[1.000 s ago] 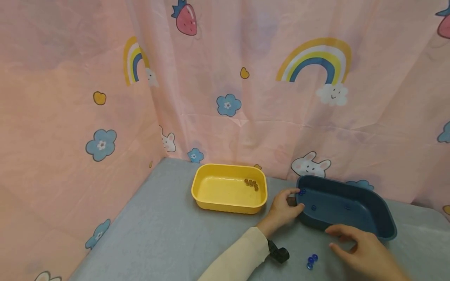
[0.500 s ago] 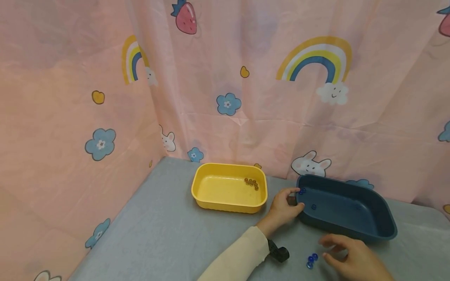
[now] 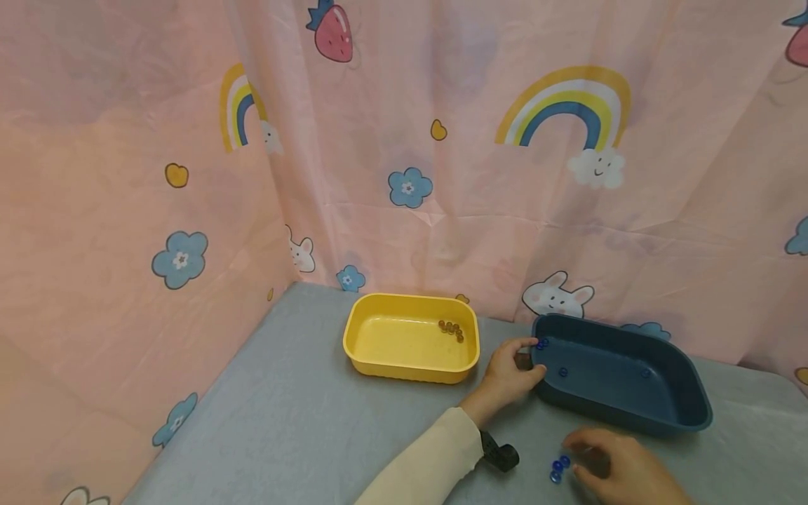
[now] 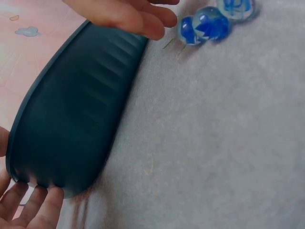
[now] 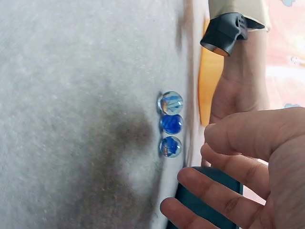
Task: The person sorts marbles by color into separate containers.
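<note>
Three blue glass marbles (image 3: 557, 466) lie touching in a short row on the grey cloth. Beside them, on their right, my right hand (image 3: 621, 464) hovers with thumb and fingers apart and nothing held; the right wrist view shows the gap between its fingers and the marbles (image 5: 170, 124). My left hand (image 3: 508, 373) grips the left end of a dark blue basin (image 3: 621, 412), its fingers bent at the rim in the left wrist view. Several blue marbles (image 3: 563, 372) sit inside this basin, two of them by the left hand's fingertips and one (image 3: 646, 373) toward the right.
A yellow basin (image 3: 404, 373) stands to the left of the dark one, with several brownish marbles (image 3: 451, 327) at its right side. Behind both hangs a pink printed curtain (image 3: 404, 238). A black wrist camera (image 3: 501, 454) sits on the left forearm.
My right hand has moved left and down from the dark basin's front rim to beside the marbles on the cloth. One marble inside the basin has rolled right. The left hand keeps its place.
</note>
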The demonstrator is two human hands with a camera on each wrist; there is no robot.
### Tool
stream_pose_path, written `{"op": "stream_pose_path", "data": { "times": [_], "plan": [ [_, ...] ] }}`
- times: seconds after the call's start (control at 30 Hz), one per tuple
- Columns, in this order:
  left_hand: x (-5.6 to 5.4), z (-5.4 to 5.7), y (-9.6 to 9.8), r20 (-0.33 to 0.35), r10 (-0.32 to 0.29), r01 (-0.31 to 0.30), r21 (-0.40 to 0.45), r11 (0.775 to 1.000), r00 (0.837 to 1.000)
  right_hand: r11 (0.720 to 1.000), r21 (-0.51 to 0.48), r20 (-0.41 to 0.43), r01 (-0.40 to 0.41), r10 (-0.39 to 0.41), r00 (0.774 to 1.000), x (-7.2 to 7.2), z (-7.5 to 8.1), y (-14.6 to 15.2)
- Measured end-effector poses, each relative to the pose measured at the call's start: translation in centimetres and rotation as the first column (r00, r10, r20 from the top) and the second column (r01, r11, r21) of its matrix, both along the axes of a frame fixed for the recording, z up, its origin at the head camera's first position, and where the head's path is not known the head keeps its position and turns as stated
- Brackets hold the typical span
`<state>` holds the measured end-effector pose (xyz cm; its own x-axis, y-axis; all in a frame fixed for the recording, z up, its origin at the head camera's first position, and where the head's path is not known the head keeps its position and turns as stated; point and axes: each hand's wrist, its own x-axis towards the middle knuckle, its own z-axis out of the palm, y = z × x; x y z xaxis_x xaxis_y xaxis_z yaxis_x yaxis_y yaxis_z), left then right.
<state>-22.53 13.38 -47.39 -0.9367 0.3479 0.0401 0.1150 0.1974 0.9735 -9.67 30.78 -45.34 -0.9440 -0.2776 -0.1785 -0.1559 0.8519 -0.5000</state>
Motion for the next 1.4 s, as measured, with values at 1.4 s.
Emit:
{"op": "stream_pose_path", "data": {
  "times": [1.4],
  "plan": [
    [0.1,0.0,0.1,-0.021,0.019,-0.019,-0.009,1.0,1.0,0.992,0.123,-0.075,0.022,-0.012,0.997,-0.5,-1.1,-1.5]
  ]
}}
